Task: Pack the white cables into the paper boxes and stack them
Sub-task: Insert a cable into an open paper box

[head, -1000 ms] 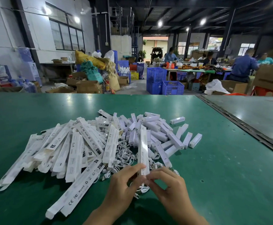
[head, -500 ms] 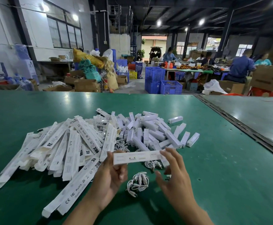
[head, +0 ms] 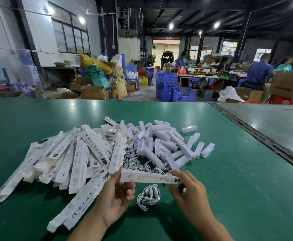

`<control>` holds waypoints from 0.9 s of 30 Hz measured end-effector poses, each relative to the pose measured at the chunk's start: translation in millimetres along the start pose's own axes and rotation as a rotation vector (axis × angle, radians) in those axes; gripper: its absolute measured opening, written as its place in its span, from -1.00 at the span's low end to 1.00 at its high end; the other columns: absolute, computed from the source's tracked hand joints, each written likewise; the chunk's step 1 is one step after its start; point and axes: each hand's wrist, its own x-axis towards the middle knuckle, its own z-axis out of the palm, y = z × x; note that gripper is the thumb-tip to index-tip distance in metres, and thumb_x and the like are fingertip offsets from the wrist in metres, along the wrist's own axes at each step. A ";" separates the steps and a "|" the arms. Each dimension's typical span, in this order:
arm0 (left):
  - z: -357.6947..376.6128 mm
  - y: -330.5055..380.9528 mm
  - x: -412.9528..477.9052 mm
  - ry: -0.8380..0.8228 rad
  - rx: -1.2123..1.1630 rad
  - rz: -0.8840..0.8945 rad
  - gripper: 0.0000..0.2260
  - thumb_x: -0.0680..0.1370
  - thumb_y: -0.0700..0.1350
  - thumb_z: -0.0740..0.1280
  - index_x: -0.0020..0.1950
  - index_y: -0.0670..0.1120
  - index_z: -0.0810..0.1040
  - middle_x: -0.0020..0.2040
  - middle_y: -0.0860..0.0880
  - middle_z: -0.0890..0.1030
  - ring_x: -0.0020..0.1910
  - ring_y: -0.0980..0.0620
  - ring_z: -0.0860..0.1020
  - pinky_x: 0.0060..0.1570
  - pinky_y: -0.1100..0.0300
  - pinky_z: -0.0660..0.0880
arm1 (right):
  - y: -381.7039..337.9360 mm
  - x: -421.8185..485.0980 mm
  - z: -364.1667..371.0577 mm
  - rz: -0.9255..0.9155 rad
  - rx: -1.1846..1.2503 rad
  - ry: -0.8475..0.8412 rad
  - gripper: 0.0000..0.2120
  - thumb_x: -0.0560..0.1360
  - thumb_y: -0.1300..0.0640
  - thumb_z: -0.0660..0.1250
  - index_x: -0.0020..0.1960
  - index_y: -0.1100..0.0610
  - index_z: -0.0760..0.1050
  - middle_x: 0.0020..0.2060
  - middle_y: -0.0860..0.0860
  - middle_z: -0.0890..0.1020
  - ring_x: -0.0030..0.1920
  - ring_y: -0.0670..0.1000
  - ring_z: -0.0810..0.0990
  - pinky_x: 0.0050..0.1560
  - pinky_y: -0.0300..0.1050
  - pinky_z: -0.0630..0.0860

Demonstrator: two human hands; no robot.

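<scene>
Paper box is held crosswise, long axis left-right, left hand pinching its left end, right hand gripping its right end; coiled white cable lies just below the box's middle, roughly equidistant from both hands.

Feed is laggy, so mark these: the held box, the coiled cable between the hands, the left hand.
Held box [head: 147, 177], head view: middle of its long face.
Coiled cable [head: 148, 195], head view: centre of the bundle.
Left hand [head: 116, 196], head view: middle of the hand.
</scene>
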 end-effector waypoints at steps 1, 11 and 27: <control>-0.4 -1.0 0.4 -0.008 -0.030 0.000 -0.71 0.46 0.04 0.38 -0.02 -0.15 0.46 -0.44 -0.15 0.54 -0.60 0.02 0.44 -0.64 0.26 0.39 | -0.3 -0.8 0.4 0.012 0.009 -0.016 -0.61 0.33 0.31 0.57 0.10 0.05 0.63 -0.15 -0.29 0.53 -0.42 -0.14 0.46 -0.30 -0.40 0.42; 17.3 -33.0 -3.6 -0.058 0.456 0.232 -0.69 0.29 0.03 0.56 -0.10 -0.14 0.70 -0.18 -0.11 0.65 -0.28 -0.04 0.60 -0.22 0.16 0.53 | -16.2 -2.0 11.5 0.021 -0.009 -0.295 -0.59 0.50 -0.29 0.28 0.23 -0.11 0.58 -0.12 -0.37 0.54 -0.25 -0.34 0.51 -0.19 -0.43 0.42; 5.8 -23.5 11.0 0.170 0.228 0.421 -0.65 0.38 -0.13 0.45 0.09 -0.29 0.59 -0.10 -0.25 0.69 -0.13 -0.14 0.68 -0.22 0.19 0.64 | 27.5 26.7 8.4 0.550 -0.601 -0.199 -0.78 0.56 -0.10 0.18 0.04 -0.06 0.56 0.08 -0.11 0.62 0.12 0.03 0.46 0.08 -0.03 0.37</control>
